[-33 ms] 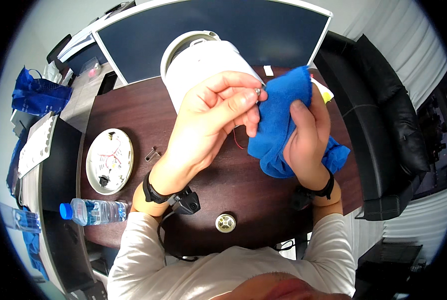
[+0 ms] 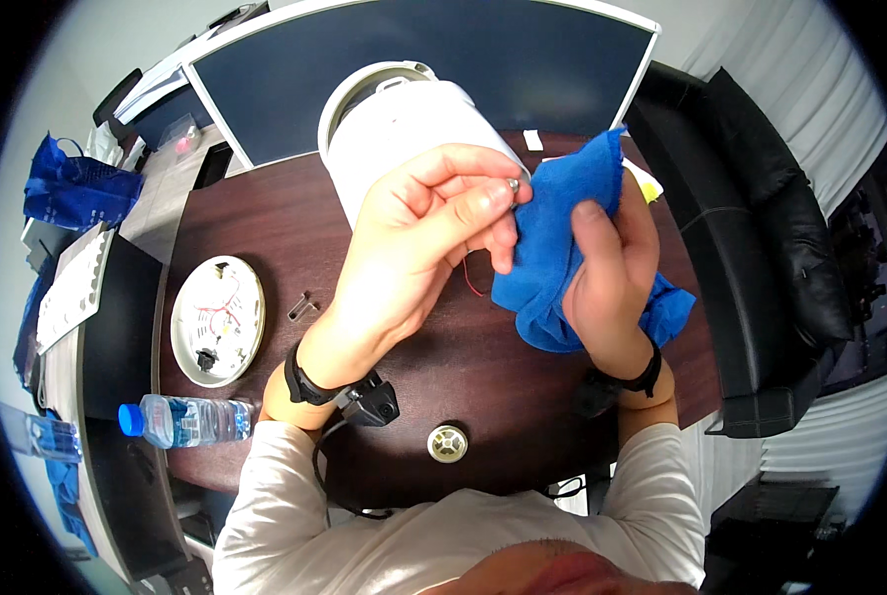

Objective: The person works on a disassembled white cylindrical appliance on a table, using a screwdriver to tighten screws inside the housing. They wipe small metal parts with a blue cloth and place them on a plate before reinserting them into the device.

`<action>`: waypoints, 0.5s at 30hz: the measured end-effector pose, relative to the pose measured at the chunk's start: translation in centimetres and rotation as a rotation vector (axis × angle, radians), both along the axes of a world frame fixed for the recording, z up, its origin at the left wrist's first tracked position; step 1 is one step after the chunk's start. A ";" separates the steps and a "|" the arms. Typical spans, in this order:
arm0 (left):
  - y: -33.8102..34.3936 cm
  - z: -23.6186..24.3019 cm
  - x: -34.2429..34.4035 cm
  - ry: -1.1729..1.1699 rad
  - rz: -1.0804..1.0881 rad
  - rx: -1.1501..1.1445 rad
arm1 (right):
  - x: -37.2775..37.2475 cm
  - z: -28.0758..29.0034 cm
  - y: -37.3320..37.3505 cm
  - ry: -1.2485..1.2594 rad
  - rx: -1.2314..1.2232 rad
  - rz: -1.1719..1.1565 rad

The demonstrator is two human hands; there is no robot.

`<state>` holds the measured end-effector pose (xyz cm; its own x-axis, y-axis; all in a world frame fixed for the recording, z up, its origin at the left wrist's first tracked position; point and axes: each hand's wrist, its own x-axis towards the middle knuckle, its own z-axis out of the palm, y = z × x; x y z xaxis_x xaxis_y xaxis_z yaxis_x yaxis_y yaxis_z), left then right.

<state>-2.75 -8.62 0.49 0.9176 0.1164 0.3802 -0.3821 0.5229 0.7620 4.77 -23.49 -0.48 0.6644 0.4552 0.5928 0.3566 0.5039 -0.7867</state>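
Observation:
My left hand (image 2: 409, 233) is closed in a pinch. Between its thumb and forefinger is a small shiny metal piece (image 2: 513, 185), mostly covered by the fingertips. My right hand (image 2: 612, 263) grips a blue cloth (image 2: 552, 223), thumb on the near side, with the cloth's folds hanging down to the table. The cloth lies right against the fingertips of my left hand. Behind both hands a white appliance body (image 2: 404, 129), rounded and tipped on its side, rests on the table. A thin red wire (image 2: 473, 278) shows below my left fingers.
On the dark wooden table (image 2: 503, 397), a round white base with wires (image 2: 217, 322) sits left, beside a small metal bracket (image 2: 302, 305). Nearer are a water bottle (image 2: 195, 420) and a small round cap (image 2: 447, 443). A dark partition (image 2: 413, 40) stands behind; a black sofa (image 2: 741, 218) is right.
The upper edge of the blue cloth has shifted a little and folded into a narrower point as my right fingers moved slightly. My left hand keeps nearly the same place and pinch.

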 end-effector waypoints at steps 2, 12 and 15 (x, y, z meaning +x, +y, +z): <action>-0.3 -0.3 0.1 -0.018 0.041 0.070 | 0.3 0.3 0.3 -0.198 -0.033 -0.089; -0.5 -0.5 -0.2 -0.241 0.356 0.321 | 0.8 0.0 0.1 -0.343 -0.115 -0.069; -0.7 -0.6 -0.3 -0.275 0.377 0.332 | 0.6 -0.2 0.0 -0.264 -0.075 0.029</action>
